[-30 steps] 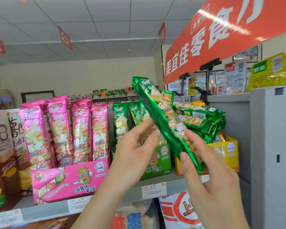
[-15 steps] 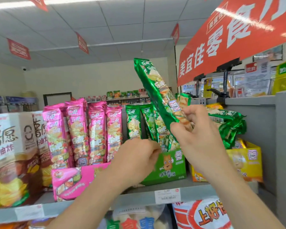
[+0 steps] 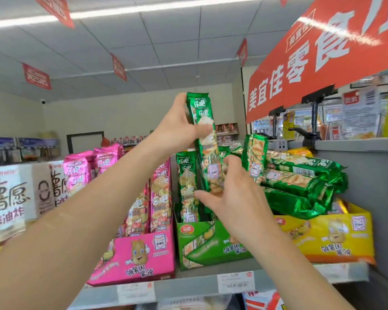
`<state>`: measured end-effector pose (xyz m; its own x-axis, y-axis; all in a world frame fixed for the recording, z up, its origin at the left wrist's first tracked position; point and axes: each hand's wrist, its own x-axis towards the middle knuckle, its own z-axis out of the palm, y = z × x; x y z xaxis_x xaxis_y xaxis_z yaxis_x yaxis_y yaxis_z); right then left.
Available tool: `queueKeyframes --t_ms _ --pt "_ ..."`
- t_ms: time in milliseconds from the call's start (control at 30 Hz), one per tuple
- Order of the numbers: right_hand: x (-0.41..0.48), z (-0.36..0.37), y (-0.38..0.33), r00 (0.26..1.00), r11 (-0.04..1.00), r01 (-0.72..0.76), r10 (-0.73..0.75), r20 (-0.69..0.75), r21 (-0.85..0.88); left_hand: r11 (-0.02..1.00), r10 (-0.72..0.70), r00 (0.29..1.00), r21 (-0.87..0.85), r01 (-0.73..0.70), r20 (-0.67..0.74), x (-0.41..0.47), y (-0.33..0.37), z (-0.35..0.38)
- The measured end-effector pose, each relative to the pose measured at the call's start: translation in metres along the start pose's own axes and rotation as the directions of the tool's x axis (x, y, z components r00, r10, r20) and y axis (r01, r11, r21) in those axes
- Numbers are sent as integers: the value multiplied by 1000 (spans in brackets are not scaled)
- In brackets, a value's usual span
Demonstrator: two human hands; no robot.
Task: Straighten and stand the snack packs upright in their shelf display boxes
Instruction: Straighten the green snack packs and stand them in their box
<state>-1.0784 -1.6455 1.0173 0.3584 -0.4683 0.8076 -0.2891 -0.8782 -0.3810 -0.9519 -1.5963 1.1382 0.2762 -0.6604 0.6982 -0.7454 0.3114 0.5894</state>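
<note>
Green foil, glossy, long and narrow: the held pack [image 3: 207, 153] stands almost upright in the air above the green display box [image 3: 211, 245]. Its top end leans slightly left. White brand characters at the top, a picture of pale crisps down the front.

Both hands are clamped on it. Left hand [image 3: 177, 128] grips the upper part, thumb across the front, fingers along the left edge. Right hand [image 3: 238, 195] curls round the lower end, thumb out to the left, fingertips hooked over the right edge. The pack's lower tip is hidden behind the right hand; cannot tell whether it touches the box.

Same view, the display:
- One standing green pack [image 3: 187, 182], upright at the left side of the green box.
- Another green pack [image 3: 254, 155], upright just right of the hands.
- Flat green packs [image 3: 300, 182], piled crosswise on top of the yellow display box [image 3: 334, 233].
- Pink packs [image 3: 157, 193], upright in the pink display box [image 3: 139, 253], just left of the green one.

Surface and room:
- Grey metal shelf [image 3: 188, 287], boxes side by side on it, price label [image 3: 235, 285] on the front rail.
- White cartons [image 3: 9, 193] at far left.
- Red banner [image 3: 323, 54] with white characters overhead at right.
- Tiled ceiling [image 3: 166, 41], small red pennants [image 3: 37, 76] hanging from it.
</note>
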Motion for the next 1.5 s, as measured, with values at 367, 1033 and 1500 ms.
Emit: queueKeyframes --t_ms 367,1033,1500 --pt "71 -31 -1 977 996 86 -84 195 -3 895 -50 948 435 -97 315 16 17 -20" --pt "67 -25 11 942 956 192 -116 314 -222 338 -667 631 916 -217 396 52 -3 -7" --pt "67 -20 6 949 989 80 -37 312 -127 624 -404 726 748 -226 556 32 5 -10"
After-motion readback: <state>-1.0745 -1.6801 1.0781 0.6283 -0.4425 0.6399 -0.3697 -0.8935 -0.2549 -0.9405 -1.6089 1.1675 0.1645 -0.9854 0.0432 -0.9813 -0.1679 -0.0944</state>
